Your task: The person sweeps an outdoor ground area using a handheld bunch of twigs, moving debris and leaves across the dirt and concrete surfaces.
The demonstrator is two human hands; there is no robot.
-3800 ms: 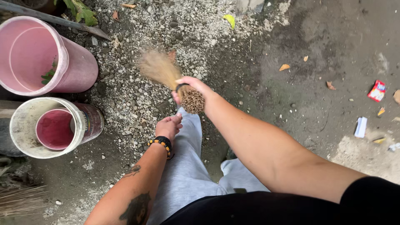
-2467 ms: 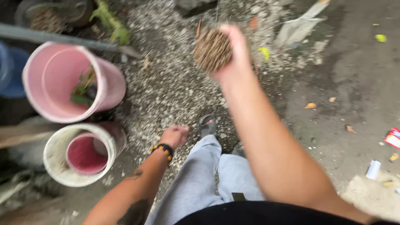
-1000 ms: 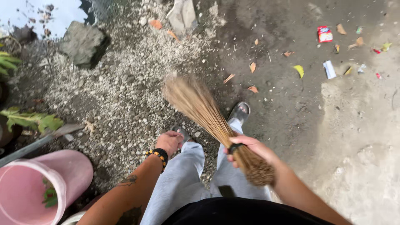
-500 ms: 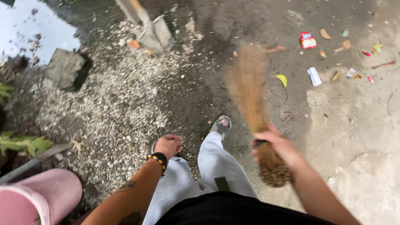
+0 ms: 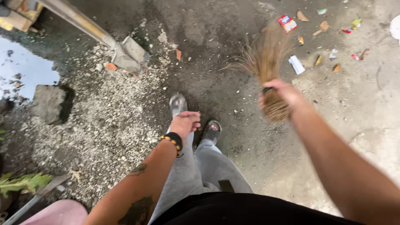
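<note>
My right hand grips a short straw hand broom near its bound end, bristles spread forward over the dark ground. Just past the bristles lie bits of litter: a red wrapper, a white paper scrap and dry leaves. My left hand, with a black and yellow bead bracelet at the wrist, hangs loosely curled over my grey trouser leg and holds nothing. My feet in grey slippers stand on the damp dirt.
A shovel with a long handle lies at the upper left on a patch of gravel. A stone block sits beside a puddle. A pink bucket rim shows at the bottom left, next to green leaves.
I have stepped forward and turned right. The broom swept from the gravel on the left toward the litter on the right. The pink buckets dropped out of view at the lower left.
</note>
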